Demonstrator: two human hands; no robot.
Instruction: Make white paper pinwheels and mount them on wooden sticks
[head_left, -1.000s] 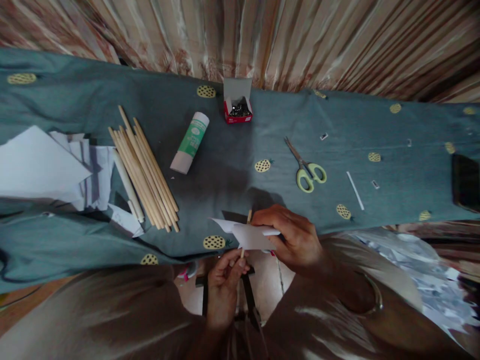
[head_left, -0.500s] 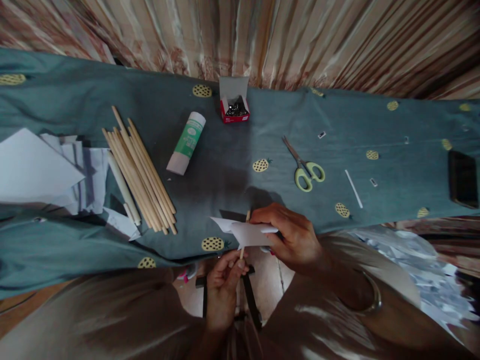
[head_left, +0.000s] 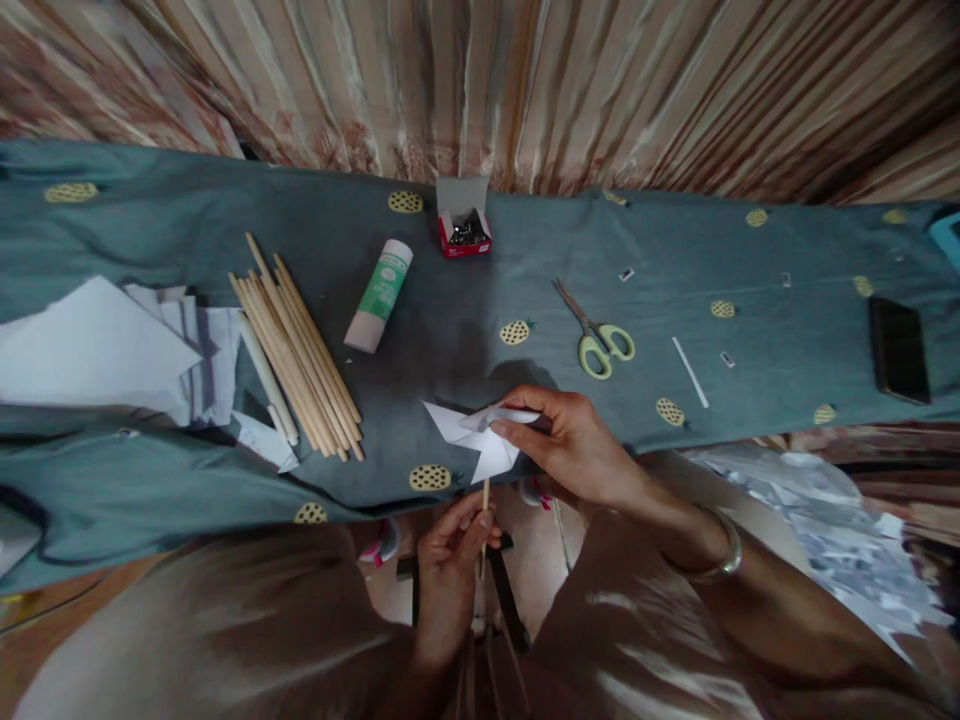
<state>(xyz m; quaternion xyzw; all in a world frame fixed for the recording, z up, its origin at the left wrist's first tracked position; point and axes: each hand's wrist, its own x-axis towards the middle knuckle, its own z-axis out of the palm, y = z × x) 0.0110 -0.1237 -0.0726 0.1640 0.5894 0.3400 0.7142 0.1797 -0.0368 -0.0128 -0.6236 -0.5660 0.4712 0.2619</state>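
Observation:
A white paper pinwheel [head_left: 496, 456] sits at the top of a thin wooden stick [head_left: 486, 494], above the near edge of the table. Below the blades, my left hand [head_left: 450, 548] is closed round the stick between thumb and fingers. My right hand [head_left: 574, 435] pinches the pinwheel near its middle, the thumb on the front and the fingers partly hidden behind the paper. Beyond them lie green-handled scissors [head_left: 604, 340], a glue stick [head_left: 379, 295] with a green label and an opened small red box [head_left: 465, 240] of dark metal pieces.
A bundle of wooden sticks [head_left: 296, 355] lies left, beside stacked white paper [head_left: 97, 345]. To the right are a white strip [head_left: 690, 372] and a dark phone [head_left: 899, 350]. A clear bag of white scraps [head_left: 847, 540] is at lower right. A curtain [head_left: 480, 90] hangs behind the table.
The pinwheel has turned so its front faces me more. My right hand has shifted its grip, with the thumb now on the paper near the centre. The left hand stays on the stick.

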